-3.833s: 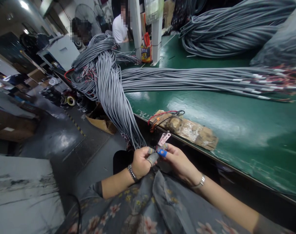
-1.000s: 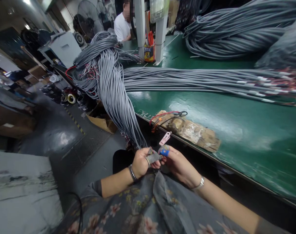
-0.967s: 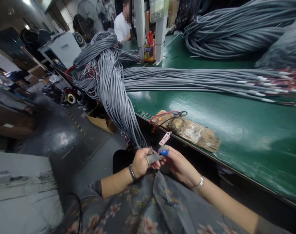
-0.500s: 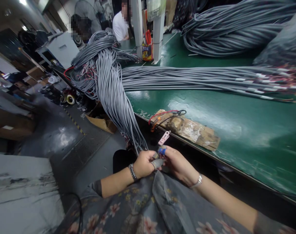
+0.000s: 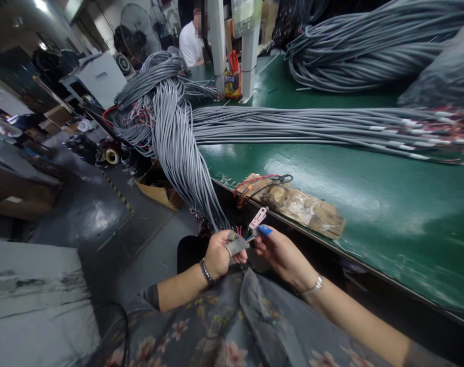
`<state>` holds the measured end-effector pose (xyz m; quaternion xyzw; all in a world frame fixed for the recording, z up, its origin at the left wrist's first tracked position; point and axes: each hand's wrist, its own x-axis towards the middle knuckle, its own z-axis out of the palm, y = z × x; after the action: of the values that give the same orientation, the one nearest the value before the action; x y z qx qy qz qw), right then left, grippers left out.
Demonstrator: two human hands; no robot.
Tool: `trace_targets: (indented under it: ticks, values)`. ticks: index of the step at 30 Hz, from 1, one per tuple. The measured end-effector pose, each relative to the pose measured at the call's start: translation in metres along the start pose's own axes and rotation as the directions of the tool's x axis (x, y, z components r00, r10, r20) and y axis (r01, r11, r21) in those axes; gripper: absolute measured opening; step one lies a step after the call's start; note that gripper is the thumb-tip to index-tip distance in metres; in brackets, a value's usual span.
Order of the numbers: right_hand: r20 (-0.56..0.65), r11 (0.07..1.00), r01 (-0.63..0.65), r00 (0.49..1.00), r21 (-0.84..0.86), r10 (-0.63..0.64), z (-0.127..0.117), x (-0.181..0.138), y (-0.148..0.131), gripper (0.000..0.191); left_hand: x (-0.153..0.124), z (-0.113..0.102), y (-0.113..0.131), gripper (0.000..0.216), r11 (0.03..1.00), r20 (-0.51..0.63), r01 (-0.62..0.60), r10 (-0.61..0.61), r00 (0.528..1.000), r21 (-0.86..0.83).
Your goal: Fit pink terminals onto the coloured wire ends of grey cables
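Observation:
My left hand [image 5: 218, 254] is closed around the end of a grey cable, its thumb wrapped in grey tape. Thin coloured wires [image 5: 249, 238] come out of this grip toward my right hand [image 5: 283, 255]. The right fingers, with blue tape on one, pinch the wires' other side; the fingertips are partly hidden. Just above them is a small pink clip-like piece [image 5: 258, 218] with a hole, near the table edge; I cannot tell whether the right hand touches it. A thick bundle of grey cables [image 5: 182, 148] hangs off the table down to my left hand.
The green table [image 5: 369, 188] carries a long row of grey cables [image 5: 293, 125], a large cable coil [image 5: 362, 51] and a taped wooden block [image 5: 297, 204] at its front edge. A white post [image 5: 249, 61] stands behind. A person [image 5: 189, 43] sits at the far side.
My hands have moved apart a little, the right one to the right and the left one to the left. Coloured wires now show between them.

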<state>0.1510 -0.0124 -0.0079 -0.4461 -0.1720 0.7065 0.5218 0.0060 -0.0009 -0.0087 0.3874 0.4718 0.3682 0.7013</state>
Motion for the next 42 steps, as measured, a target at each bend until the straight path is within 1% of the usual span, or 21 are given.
trace_targets:
  ticks: [2,5,7,9,12,14,16,19,20,21,24,26,27,29,35,40,42]
  values:
    - [0.029,1.000,0.002,1.000,0.011,-0.002,-0.005,0.004,-0.002,0.038,0.000,0.001,0.002,0.043,0.999,-0.007,0.007,-0.007,1.000,-0.036]
    - [0.081,0.999,0.024,0.996,-0.026,-0.022,-0.008,0.011,-0.006,0.046,0.000,0.004,0.007,0.044,0.998,-0.010,0.029,-0.030,1.000,-0.060]
    - [0.112,0.995,0.075,0.992,-0.072,-0.066,-0.007,0.015,-0.009,0.052,0.001,0.006,0.009,0.044,0.997,0.011,0.032,-0.032,0.999,-0.066]
    - [0.117,0.973,0.167,0.982,-0.160,-0.149,-0.004,0.017,-0.011,0.055,0.003,0.008,0.011,0.044,0.997,0.039,0.025,-0.023,0.999,-0.067]
    - [0.053,0.884,0.325,0.944,-0.337,-0.326,-0.002,0.019,-0.009,0.054,0.007,0.009,0.012,0.044,0.998,0.074,0.008,-0.004,0.997,-0.058]
    - [0.012,0.831,0.375,0.914,-0.411,-0.406,-0.004,0.019,-0.005,0.054,0.009,0.010,0.014,0.044,0.999,0.080,0.004,0.000,0.997,-0.053]
    - [-0.025,0.814,0.397,0.894,-0.424,-0.448,-0.006,0.019,-0.001,0.054,0.011,0.011,0.014,0.044,0.998,0.073,0.008,-0.004,0.997,-0.056]
    - [-0.097,0.822,0.405,0.873,-0.401,-0.478,-0.009,0.020,0.003,0.053,0.012,0.012,0.014,0.045,0.998,0.078,0.024,-0.019,0.997,-0.062]
    - [-0.106,0.833,0.399,0.877,-0.384,-0.469,-0.008,0.020,0.003,0.054,0.012,0.012,0.014,0.045,0.998,0.083,0.028,-0.023,0.996,-0.062]
    - [-0.098,0.853,0.383,0.892,-0.354,-0.441,-0.007,0.020,0.002,0.055,0.012,0.012,0.014,0.045,0.998,0.091,0.033,-0.027,0.995,-0.059]
    - [0.011,0.949,0.257,0.966,-0.182,-0.259,-0.002,0.021,-0.001,0.056,0.012,0.012,0.014,0.046,0.999,0.120,0.041,-0.036,0.992,-0.035]
    - [0.073,0.985,0.159,0.985,-0.064,-0.154,0.002,0.021,-0.004,0.054,0.013,0.011,0.012,0.046,0.999,0.134,0.046,-0.043,0.990,-0.018]
    - [0.081,0.991,0.132,0.988,-0.022,-0.130,0.003,0.021,-0.005,0.052,0.014,0.010,0.011,0.046,0.999,0.135,0.048,-0.046,0.990,-0.014]
    - [0.072,0.993,0.119,0.990,0.023,-0.120,0.004,0.021,-0.005,0.050,0.015,0.010,0.009,0.045,0.999,0.133,0.054,-0.052,0.990,-0.007]
    - [0.029,0.989,0.128,0.991,0.076,-0.131,0.005,0.021,-0.004,0.045,0.015,0.009,0.006,0.047,0.998,0.135,0.062,-0.062,0.989,0.002]
    - [0.096,0.993,0.079,0.992,0.084,-0.087,0.005,0.017,-0.011,0.053,0.009,0.005,0.003,0.048,0.999,0.117,0.040,-0.037,0.992,-0.016]
    - [0.119,0.996,0.062,0.990,0.064,-0.069,0.005,0.015,-0.013,0.052,0.006,0.002,0.001,0.047,1.000,0.104,0.021,-0.019,0.994,-0.018]
